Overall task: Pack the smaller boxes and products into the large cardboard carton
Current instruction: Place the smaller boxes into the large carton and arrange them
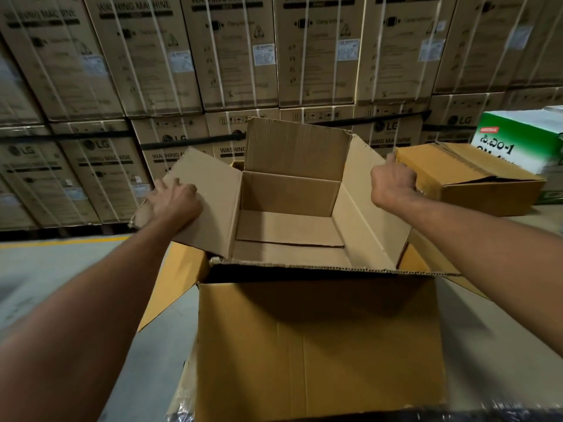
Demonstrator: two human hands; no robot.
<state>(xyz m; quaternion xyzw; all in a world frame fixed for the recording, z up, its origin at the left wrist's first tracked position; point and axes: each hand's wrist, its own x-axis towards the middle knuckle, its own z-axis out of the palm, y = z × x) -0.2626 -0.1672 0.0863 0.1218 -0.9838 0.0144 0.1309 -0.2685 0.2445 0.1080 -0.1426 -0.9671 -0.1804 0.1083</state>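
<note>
A large open cardboard carton (316, 339) stands right in front of me, its four top flaps spread out. Its inside (289, 226) shows only bare cardboard. My left hand (175, 199) rests on the left flap (210, 205) with fingers curled over its far edge. My right hand (393, 184) grips the outer edge of the right flap (365, 208), fingers hidden behind it. A smaller brown box (475, 181) sits just right of that hand, its top flaps loosely shut.
A green-and-white printed box (524, 138) stands behind the smaller box at the far right. A wall of stacked washing-machine cartons (243, 56) fills the background. Grey floor with a yellow line (61, 242) lies to the left.
</note>
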